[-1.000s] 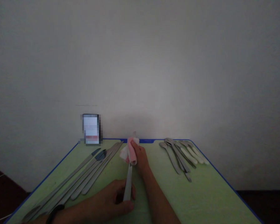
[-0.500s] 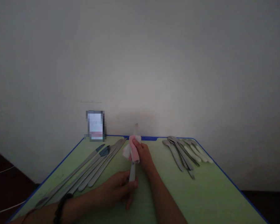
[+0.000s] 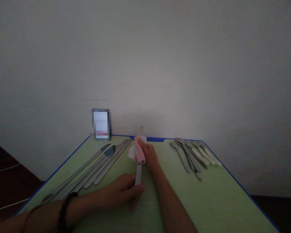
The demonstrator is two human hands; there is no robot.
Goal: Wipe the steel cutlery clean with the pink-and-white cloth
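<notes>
My left hand (image 3: 124,192) is closed on the handle end of a metal table knife (image 3: 138,174), held pointing away from me over the middle of the table. A pink and white cloth (image 3: 139,150) is folded around the knife's blade part, and my right hand (image 3: 150,157) pinches it there, thumb on top. Just past the cloth the knife's tip shows; the stretch inside the cloth is hidden. To the left lie several long metal knives and other cutlery (image 3: 104,166), partly behind my left forearm. Several metal spoons (image 3: 181,155) lie in a pile to the right.
The green table (image 3: 220,200) has a blue edge and stands against a pale wall (image 3: 145,64). A phone-like device (image 3: 101,124), blurred out, leans upright at the back left. White-handled cutlery (image 3: 203,157) lies beside the spoons at the right.
My view has tipped down slightly, so the table sits higher in the picture. Both hands keep their hold on the knife and cloth, with hardly any other movement.
</notes>
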